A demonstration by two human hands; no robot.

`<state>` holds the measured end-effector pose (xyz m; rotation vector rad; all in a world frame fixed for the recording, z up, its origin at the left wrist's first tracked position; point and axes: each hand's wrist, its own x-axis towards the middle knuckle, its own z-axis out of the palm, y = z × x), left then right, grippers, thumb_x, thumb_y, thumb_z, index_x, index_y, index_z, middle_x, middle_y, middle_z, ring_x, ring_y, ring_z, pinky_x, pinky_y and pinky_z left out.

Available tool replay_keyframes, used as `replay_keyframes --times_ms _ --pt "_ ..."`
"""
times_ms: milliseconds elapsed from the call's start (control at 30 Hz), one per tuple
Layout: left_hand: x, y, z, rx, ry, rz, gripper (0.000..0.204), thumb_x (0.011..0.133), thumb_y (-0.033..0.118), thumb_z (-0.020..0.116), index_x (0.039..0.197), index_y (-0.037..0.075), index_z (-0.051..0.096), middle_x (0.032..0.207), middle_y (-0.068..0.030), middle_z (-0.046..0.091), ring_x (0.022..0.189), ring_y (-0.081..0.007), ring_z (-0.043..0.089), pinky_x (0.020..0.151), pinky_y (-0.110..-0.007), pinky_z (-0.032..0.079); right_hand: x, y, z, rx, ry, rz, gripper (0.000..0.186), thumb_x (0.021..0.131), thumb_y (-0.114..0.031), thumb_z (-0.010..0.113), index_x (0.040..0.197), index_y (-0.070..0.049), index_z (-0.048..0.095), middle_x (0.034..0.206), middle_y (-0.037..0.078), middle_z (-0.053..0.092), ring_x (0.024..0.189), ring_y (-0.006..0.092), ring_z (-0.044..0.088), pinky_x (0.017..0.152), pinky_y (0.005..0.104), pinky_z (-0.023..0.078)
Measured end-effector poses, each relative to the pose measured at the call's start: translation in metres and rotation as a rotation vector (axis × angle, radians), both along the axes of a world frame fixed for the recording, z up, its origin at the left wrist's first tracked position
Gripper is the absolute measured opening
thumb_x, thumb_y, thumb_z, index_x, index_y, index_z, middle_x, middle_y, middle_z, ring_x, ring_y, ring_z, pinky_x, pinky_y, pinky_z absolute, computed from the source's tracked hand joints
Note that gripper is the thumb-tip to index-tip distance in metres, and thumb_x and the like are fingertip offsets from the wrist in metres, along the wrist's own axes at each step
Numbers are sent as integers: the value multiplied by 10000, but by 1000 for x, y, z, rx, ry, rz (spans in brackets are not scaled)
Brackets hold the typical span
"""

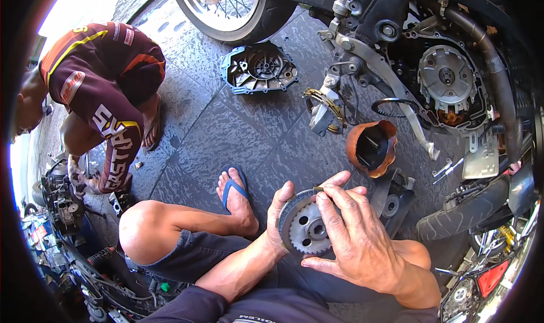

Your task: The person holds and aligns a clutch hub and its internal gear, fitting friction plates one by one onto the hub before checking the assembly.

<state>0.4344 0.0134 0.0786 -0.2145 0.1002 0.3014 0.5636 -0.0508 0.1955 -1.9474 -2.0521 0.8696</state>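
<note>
I hold a round toothed metal part point(306, 229), with several holes and a central hub, over my lap. My left hand point(277, 212) grips its left side, the thumb up along the edge. My right hand point(360, 246) lies over its right side, fingertips on the top edge, where a thin dark piece shows between them, and thumb near the lower edge. Beyond my hands are a cut-open rusty orange container point(379, 131) and a dark metal part with a round boss point(390, 207). A stack of ring plates point(326, 110) rests beside the motorcycle's lever.
A co-worker point(96, 90) bends over engine parts point(65, 204) at left. An engine cover point(259, 68) lies on the tiled floor point(192, 147) below a rear wheel point(249, 22). At right are an opened engine housing point(445, 79), a tyre point(459, 215) and assorted tools point(453, 167).
</note>
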Motion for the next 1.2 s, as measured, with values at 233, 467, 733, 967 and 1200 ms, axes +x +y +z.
replay_keyframes --times_ms 233,467,733,967,1200 --pt "0 0 -3 -5 -28 -13 1063 913 772 462 1662 72 178 1651 -318 257 1557 -468 227 1272 -598 181 2 1 -1 16 12 16 1166 656 -436 950 1523 80 365 1510 266 414 1360 441 453 1130 552 397" --pt "-1 1 -9 -1 -125 -29 1028 939 754 428 1680 110 124 1691 -229 241 1561 -390 275 1278 -531 228 3 4 -1 57 -5 17 1045 692 -369 935 1491 68 423 1481 266 447 1330 416 491 1098 551 440" --pt "-2 0 -5 41 -14 -29 1036 941 802 380 1668 90 182 1680 -277 226 1558 -420 260 1275 -542 209 2 3 -7 50 -21 31 1064 661 -343 950 1497 55 425 1455 242 470 1321 407 493 1098 521 425" --pt "-3 5 -4 36 43 23 993 947 765 423 1652 92 234 1661 -229 305 1527 -390 335 1253 -542 284 7 10 -16 48 69 28 1010 712 -331 936 1483 85 433 1433 239 512 1301 411 525 1110 518 426" --pt "1 6 -38 -134 7 272 859 934 684 537 1565 113 429 1561 -213 456 1425 -382 462 1199 -588 356 53 55 -64 257 136 -613 255 893 -78 764 1099 33 664 958 159 699 779 260 714 712 366 582"
